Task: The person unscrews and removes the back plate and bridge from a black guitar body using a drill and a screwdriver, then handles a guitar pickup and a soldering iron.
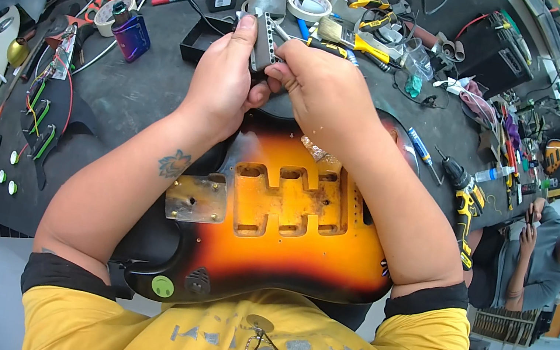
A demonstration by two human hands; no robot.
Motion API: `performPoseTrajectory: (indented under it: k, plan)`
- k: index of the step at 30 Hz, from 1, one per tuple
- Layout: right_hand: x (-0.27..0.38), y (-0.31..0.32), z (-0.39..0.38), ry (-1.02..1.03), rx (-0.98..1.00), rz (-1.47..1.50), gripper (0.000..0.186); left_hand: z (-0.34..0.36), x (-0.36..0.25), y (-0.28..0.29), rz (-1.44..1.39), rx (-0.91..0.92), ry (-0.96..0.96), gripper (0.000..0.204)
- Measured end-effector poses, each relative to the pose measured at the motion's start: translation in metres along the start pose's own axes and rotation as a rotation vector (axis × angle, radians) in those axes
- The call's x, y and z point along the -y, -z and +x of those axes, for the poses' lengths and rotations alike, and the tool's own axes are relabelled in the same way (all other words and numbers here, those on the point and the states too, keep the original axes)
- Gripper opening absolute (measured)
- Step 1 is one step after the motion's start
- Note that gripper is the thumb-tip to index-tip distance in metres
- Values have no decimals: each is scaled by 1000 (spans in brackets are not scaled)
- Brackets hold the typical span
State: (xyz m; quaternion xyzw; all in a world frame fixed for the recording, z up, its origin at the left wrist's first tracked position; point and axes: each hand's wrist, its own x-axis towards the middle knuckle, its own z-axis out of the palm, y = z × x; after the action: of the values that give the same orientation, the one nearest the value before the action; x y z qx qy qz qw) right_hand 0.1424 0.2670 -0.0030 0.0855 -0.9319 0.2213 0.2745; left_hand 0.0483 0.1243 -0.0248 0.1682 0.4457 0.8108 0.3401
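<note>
Above the far edge of a sunburst electric guitar body (295,262), my left hand (220,82) grips a metal guitar bridge (264,46), its thumb lying along one side. A row of saddles shows on the bridge's right edge. My right hand (332,93) is closed, its thumb and fingertips pinched together against that edge; whatever sits between them is too small to make out. The body lies face up against my shirt, with bare routed pickup cavities (290,203) and a neck pocket (196,199) with no neck in it. My right forearm covers part of the body's right side.
A small black box (202,41) stands just beyond my left hand. Beyond my right hand lie a paintbrush (352,40), pliers and tape rolls. A wired pickguard (50,97) is at the left, a yellow drill (467,208) at the right. Another person (539,258) sits at far right.
</note>
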Motion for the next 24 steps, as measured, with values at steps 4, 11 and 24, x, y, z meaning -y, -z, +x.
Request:
performPoseTrajectory:
  k: [4, 11, 24]
  plan:
    - [4, -6, -3, -179, 4, 359, 20, 0, 2, 0, -1, -9, -57, 52]
    - [-15, 16, 4, -152, -319, 381, 21, -10, -6, -9, 383, 134, 25, 54]
    - [-27, 24, 10, 18, -178, 4, 30, -1, -6, 1, 125, 134, 56, 52]
